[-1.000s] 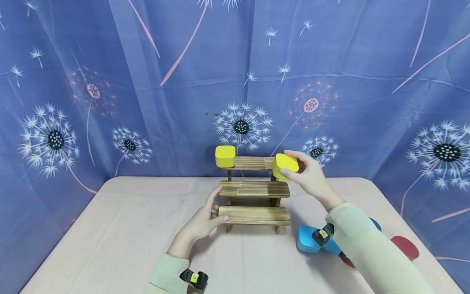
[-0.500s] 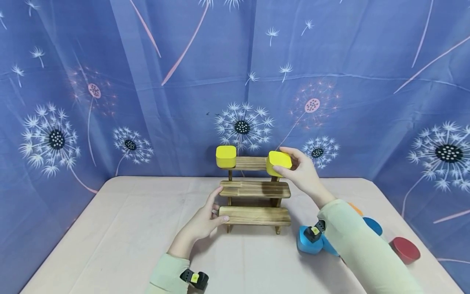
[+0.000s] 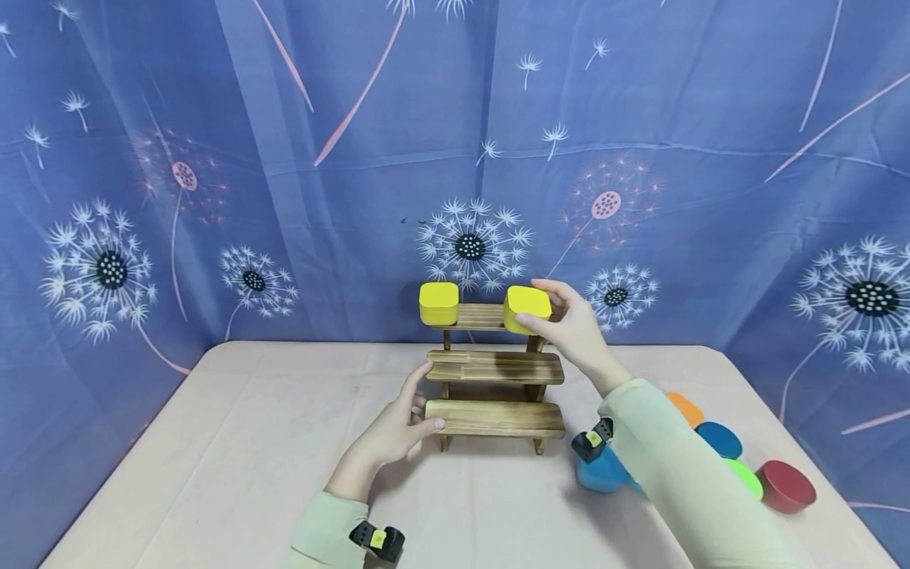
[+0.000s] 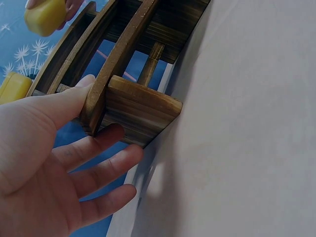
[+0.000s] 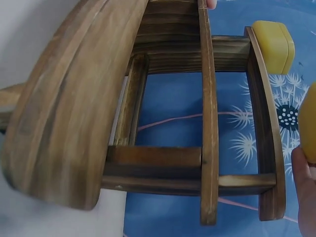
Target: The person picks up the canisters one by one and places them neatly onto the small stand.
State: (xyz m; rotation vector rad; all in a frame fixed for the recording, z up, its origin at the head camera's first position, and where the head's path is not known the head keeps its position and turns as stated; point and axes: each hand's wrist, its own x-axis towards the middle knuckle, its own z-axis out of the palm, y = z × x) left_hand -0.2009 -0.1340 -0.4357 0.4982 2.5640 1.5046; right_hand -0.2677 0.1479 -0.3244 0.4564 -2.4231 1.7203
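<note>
A three-step wooden stand [image 3: 494, 417] is on the table. My left hand [image 3: 387, 431] holds its left end, with the thumb on the lowest step and a finger reaching to the middle step; several lower fingers stand apart in the left wrist view. My right hand [image 3: 574, 328] grips a yellow rounded box [image 3: 527, 308] between thumb and fingers at the right part of the top step. Whether its underside touches the wood is unclear. A second yellow box [image 3: 438, 303] rests on the top step's left end.
Right of the stand, a light blue box [image 3: 600, 472] lies partly behind my right wrist. Farther right are an orange piece [image 3: 686, 409], a dark blue one [image 3: 720, 439], a green one [image 3: 746, 479] and a red round box [image 3: 787, 487]. A blue patterned curtain [image 3: 355, 197] hangs behind the table.
My right hand has moved left with the yellow box along the top step, toward the other yellow box. My sleeve now uncovers the orange and green pieces. The left hand stays in place.
</note>
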